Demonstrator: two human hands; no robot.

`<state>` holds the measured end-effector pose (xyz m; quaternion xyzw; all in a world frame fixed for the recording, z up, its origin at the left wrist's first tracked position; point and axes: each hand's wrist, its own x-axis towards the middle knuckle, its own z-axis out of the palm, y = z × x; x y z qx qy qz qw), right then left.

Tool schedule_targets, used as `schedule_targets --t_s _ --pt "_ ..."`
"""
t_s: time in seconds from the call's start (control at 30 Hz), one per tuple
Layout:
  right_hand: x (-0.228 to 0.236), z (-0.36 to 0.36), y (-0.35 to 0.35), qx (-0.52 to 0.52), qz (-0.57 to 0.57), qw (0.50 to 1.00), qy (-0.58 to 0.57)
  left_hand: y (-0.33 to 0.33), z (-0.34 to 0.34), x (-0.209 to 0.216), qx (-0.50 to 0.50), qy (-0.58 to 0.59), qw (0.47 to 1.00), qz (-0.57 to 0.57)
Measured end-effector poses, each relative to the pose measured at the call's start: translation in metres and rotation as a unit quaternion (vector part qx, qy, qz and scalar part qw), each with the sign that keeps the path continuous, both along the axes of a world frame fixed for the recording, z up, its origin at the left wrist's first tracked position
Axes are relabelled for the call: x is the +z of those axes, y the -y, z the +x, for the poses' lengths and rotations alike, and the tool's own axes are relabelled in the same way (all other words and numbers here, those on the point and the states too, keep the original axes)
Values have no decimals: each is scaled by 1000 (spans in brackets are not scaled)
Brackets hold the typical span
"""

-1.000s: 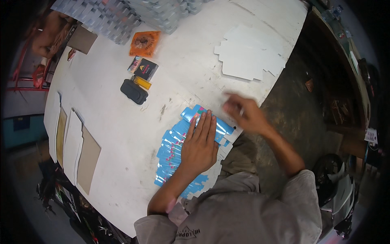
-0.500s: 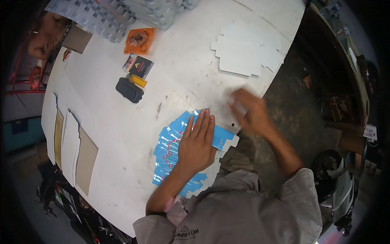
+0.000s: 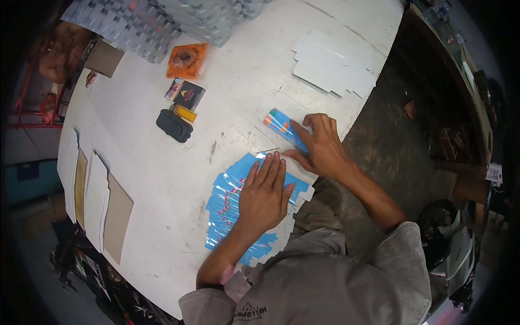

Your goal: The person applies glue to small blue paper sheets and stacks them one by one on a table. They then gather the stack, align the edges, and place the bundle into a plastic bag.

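Glossy blue card blanks (image 3: 219, 203) lie fanned out under your left hand (image 3: 264, 197), which rests flat on them, fingers extended and gripping nothing. Your hands are apart: the right hand (image 3: 319, 149), just beyond and to the right, has its fingers on the near end of a blue carton piece (image 3: 279, 122); whether thumb and fingers pinch it, you cannot tell from here. This piece should feel light and springy, slick on its printed face and easy to crease, so it is best held by its long edges, with little pressure. Farther out to the left of your hands, a dark zipped-looking pouch (image 3: 174, 125) hides whatever it holds; a yellow block (image 3: 184, 112), perhaps a lighter, sits against it. Past them are a black box (image 3: 190, 96), its contents hidden, and an orange packet (image 3: 187, 60) in clear film. White blanks (image 3: 330, 67) lie beyond your right hand on the desk (image 3: 162, 179).
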<state>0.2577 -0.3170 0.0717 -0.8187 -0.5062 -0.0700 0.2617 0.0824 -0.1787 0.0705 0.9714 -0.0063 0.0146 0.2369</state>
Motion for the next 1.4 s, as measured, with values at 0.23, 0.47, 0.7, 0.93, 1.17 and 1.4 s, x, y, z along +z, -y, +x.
schedule_targets --t_s 0.23,0.47,0.7,0.93,1.17,1.4 --pt "8 -34 11 50 -87 924 -370 10 0 16 35 -8 994 105" --pt "-6 77 -4 -141 12 981 136 1 2 15 -3 0 1000 8" --pt "-8 46 3 -13 2 1000 -8 1 1 5 8 46 999 -17" --pt "-6 -12 2 36 -5 993 -114 9 -2 0 62 35 997 10" --pt "24 -4 3 -18 -121 954 -275 -2 1 14 1 -1 998 59" --pt "38 21 -2 -2 -128 856 -502 -2 6 14 9 26 999 -19"
